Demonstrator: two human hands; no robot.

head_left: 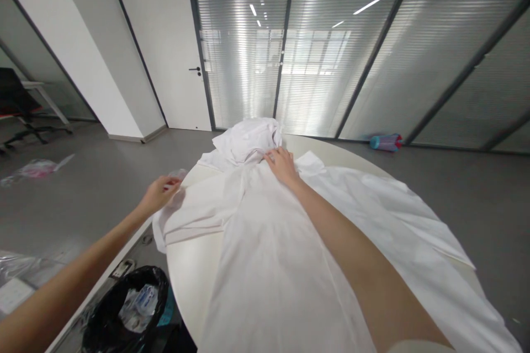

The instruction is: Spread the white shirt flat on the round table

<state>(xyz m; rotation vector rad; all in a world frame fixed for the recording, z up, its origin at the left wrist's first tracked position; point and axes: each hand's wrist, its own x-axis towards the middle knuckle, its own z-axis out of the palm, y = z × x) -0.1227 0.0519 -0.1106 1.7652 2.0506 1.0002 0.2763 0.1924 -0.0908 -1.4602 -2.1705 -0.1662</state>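
A white garment (273,253) lies spread over a round white table (188,270), its hood bunched at the far end (248,140). My right hand (284,165) lies flat on the cloth just below the hood, fingers spread. My left hand (159,193) pinches the end of the left sleeve (194,207) at the table's left edge, where the sleeve hangs a little over the rim.
A black bin with a bag and wrappers (124,309) stands at the lower left beside the table. Plastic bags lie on the grey floor at left (35,168). A blue and pink object (385,142) rests by the glass wall. An office chair (19,105) is far left.
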